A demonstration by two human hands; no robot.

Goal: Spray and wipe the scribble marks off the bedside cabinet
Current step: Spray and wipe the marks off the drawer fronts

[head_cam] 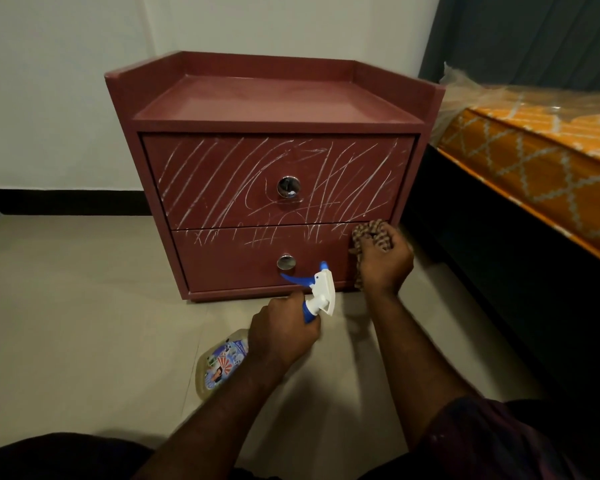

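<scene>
Left grip [284, 332] curls round the spray bottle [222, 362] neck; right grip [383, 261] bunches the cloth [369, 230], seemingly touching the cabinet [222, 188].

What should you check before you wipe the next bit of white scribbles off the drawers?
1. The cloth is gripped in the right hand: ok.
2. The cloth touches the lower drawer, at its right end: ok.
3. The spray bottle is held by the left hand round its neck: ok.
4. The nozzle is aimed at the scribble marks: cannot tell.
5. The drawer front is wet with spray: cannot tell.
6. The scribble marks are gone: not ok; they cover the upper drawer and the lower drawer's top edge.
</scene>
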